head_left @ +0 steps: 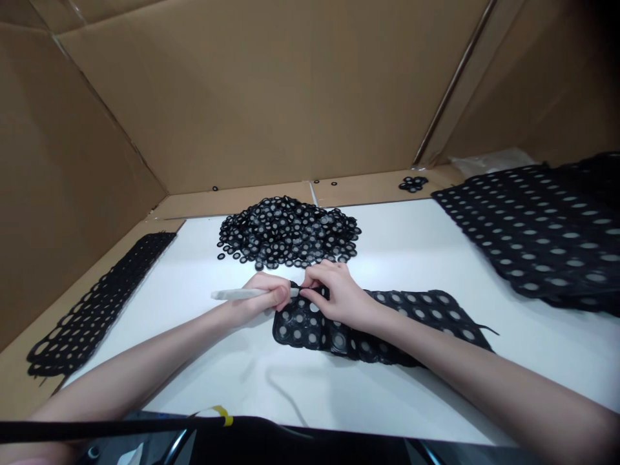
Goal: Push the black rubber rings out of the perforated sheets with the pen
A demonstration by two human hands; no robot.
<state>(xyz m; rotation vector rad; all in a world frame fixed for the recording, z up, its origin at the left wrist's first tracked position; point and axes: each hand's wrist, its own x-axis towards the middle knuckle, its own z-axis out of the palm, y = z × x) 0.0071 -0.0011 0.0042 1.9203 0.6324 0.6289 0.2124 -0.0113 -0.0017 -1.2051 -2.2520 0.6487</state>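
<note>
My left hand (268, 294) is closed around a white pen-like stick (237, 294), whose tip points right at the top edge of a black rubbery sheet (300, 329) with rows of pale round spots. At that same edge my right hand (341, 294) pinches with thumb and forefinger, just beside the stick's tip. What lies between those fingertips is too small to make out. The sheet rests flat on the white board (203, 361), its right part passing under my right forearm. Behind my hands is a heap of small black rings (285, 229) with pale centres.
Stacked black spotted sheets (527, 226) lie at the right, beside a clear plastic bag (494, 161). Another pile of black perforated sheets (104, 297) lies at the left. A few loose rings (413, 184) sit near the back cardboard wall (271, 97). Cardboard also encloses both sides.
</note>
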